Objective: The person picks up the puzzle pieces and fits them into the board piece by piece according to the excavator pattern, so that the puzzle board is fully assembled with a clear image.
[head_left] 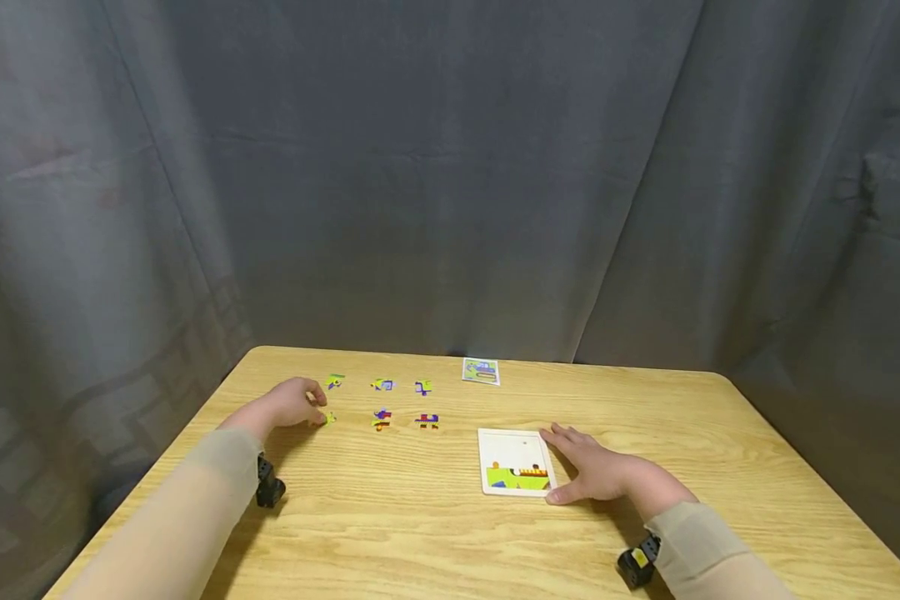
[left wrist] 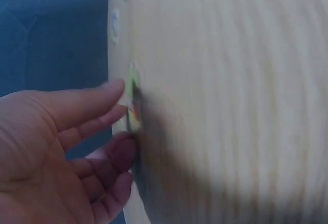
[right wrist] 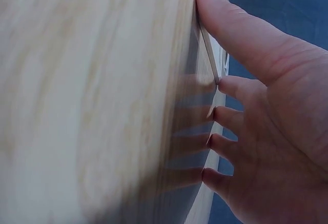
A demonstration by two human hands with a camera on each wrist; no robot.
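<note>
Here, flat square puzzle board (head_left: 512, 463) (glossy), woodgrain table (head_left: 435, 533).

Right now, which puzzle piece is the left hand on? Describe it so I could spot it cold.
On the wooden table, six loose pieces lie in two rows left of the white puzzle board. The left hand touches the small yellow-green piece, leftmost in the near row, the only one at fingertips.

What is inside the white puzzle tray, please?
In the white puzzle tray, coloured pieces fill the near strip; the rest is bare white. The right hand rests flat at its right edge, so anything under those fingers cannot be seen.
</note>
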